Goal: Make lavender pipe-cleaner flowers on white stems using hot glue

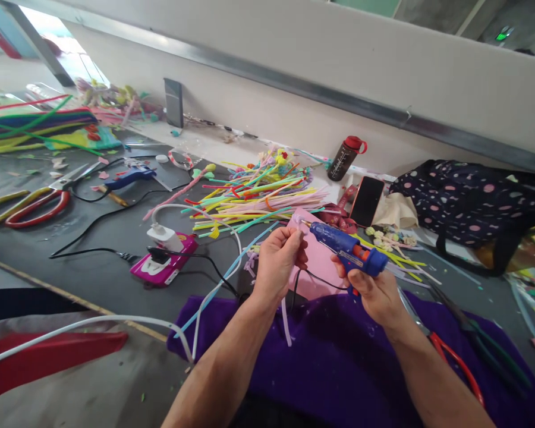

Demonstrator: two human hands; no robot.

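My right hand (374, 297) is wrapped round the handle of a blue hot glue gun (339, 241), whose metal tip points left. Just at that tip is my left hand (279, 258), closed in a pinch on a pale lilac pipe cleaner (286, 324); its straight end hangs below the hand and its upper part shows near the nozzle. Whether the tip touches it I cannot tell. Under both hands lies a pink sheet (318, 273). A purple cloth (330, 362) is spread in front of me, partly hidden by my forearms.
A pile of coloured pipe cleaners (258, 199) lies ahead. To the left are a magenta power strip (163, 264), another blue glue gun (131, 177) and large scissors (49, 199). A phone (366, 201), a bottle (344, 159) and a patterned bag (468, 208) are on the right. Cords cross the table.
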